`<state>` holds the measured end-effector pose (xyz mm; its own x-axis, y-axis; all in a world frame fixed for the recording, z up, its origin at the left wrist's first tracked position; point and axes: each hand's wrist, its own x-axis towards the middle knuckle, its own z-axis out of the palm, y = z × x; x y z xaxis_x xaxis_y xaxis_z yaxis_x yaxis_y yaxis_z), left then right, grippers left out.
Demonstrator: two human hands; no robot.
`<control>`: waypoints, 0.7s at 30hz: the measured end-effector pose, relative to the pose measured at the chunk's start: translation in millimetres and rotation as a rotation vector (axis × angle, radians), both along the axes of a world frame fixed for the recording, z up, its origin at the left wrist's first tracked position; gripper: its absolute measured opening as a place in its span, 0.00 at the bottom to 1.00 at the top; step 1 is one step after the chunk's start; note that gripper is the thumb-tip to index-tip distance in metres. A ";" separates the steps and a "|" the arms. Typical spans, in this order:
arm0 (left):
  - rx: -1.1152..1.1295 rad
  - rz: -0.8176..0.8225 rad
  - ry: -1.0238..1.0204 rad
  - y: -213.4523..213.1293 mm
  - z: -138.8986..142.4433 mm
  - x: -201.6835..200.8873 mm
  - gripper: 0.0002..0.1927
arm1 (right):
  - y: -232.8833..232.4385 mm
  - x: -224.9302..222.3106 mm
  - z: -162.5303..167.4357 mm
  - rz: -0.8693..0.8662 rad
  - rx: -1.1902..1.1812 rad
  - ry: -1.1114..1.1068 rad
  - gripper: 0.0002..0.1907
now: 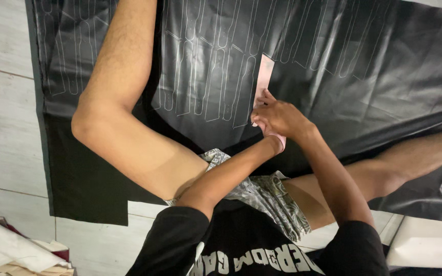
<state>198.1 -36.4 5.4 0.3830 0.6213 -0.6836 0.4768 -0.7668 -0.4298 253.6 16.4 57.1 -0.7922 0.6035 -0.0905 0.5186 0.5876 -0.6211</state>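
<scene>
Both hands meet right in the middle of the frame. The right hand [278,116] sits on top, fingers curled and pressing on the lower end of a pale pink template strip [265,76], which looks like card or thin plastic. The left hand [274,139] is tucked just under the right one, mostly hidden, so I can't tell if it's closed on anything or just resting there. Whether the right hand has a pen or marker in it, can't tell either, it's too bunched up.

The template strip lies flat on a big black leather-like sheet [374,76] spread over the floor, just above the hands, running up toward the top centre. The sheet is already covered in thin white traced outlines [205,66], long narrow shapes in rows across the upper middle and some more at the upper left.

The person is sitting on the sheet, bent knee [85,122] at the left of the frame, other leg [410,158] stretched off to the right. Patterned shorts [267,197] and a black t-shirt at the bottom centre.

Pale floor tiles [1,128] show down the left edge, and there's a pile of paper or card sheets [11,250] in the lower left corner.
</scene>
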 end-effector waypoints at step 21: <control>-0.006 1.008 -1.263 52.4 -6.6 -51.9 0.33 | 49.6 22.9 -6.1 -0.601 0.292 0.094 0.05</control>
